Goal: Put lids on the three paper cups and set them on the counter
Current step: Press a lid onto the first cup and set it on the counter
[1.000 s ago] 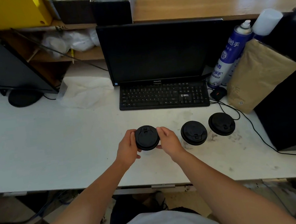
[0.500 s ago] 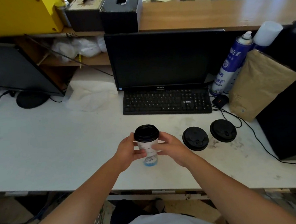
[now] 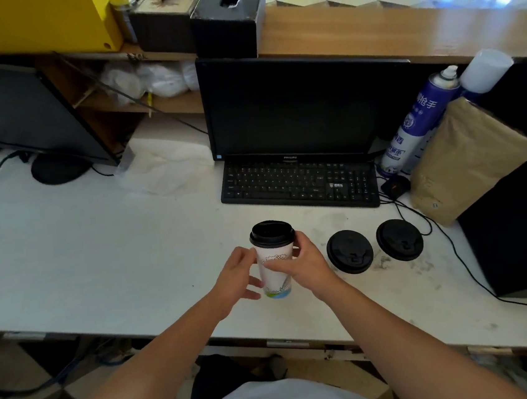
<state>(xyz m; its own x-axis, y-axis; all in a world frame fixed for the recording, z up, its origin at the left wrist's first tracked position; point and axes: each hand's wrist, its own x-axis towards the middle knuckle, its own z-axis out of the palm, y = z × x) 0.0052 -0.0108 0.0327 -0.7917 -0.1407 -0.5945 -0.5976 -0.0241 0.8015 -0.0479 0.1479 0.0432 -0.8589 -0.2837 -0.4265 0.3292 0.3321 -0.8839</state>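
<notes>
A white paper cup (image 3: 274,273) with a black lid (image 3: 271,232) pressed on it is held upright over the front of the white desk (image 3: 98,249). My left hand (image 3: 237,275) grips its left side and my right hand (image 3: 309,264) wraps its right side. To the right, two more cups stand on the desk; from above only their black lids show, one (image 3: 350,251) close to my right hand and one (image 3: 399,239) further right. The wooden counter (image 3: 368,35) runs along the back, above the desk.
A black monitor (image 3: 294,105) and keyboard (image 3: 296,183) sit behind the cups. A blue spray can (image 3: 417,124), a brown paper bag (image 3: 466,158) and a black case (image 3: 523,211) crowd the right, with cables (image 3: 457,263) trailing. Tissue boxes (image 3: 227,18) and a yellow box (image 3: 41,21) occupy the counter's left.
Both hands have lifted the lidded cup off the desk, so its white side now shows. The view has tilted upward, showing more of the counter. The other two cups have not moved.
</notes>
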